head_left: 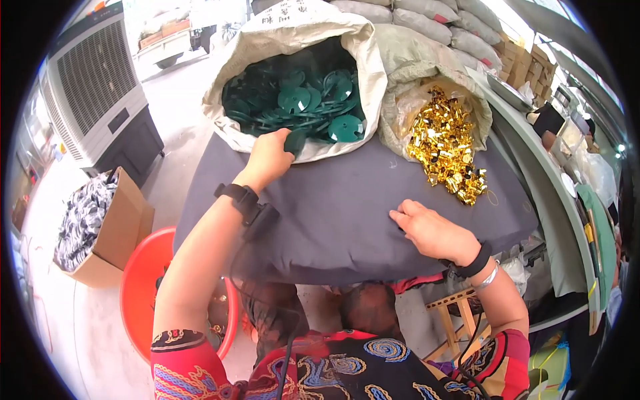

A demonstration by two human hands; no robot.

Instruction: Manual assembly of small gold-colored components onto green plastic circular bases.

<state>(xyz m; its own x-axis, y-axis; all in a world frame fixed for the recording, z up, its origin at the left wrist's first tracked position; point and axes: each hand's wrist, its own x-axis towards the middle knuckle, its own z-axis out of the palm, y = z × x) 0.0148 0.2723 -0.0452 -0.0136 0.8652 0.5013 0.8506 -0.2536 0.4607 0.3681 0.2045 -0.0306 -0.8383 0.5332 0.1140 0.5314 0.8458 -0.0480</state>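
Observation:
My left hand is at the near rim of a white woven sack. A dark green plastic disc is pinched between its thumb and fingers. Inside the sack lies a heap of similar round green discs, some with small notches. Over the dark cloth-covered table, my right hand is closed, its fingers curled together; what they hold, if anything, is hidden. Beyond that hand, a pile of shiny gold clip-like pieces spills from a second woven sack onto the cloth.
On the floor at left stand a cardboard box of grey-and-white pieces, a red tub and a large air cooler. A cluttered bench runs along the right. Stacked sacks rise behind, and a wooden stool stands below the table.

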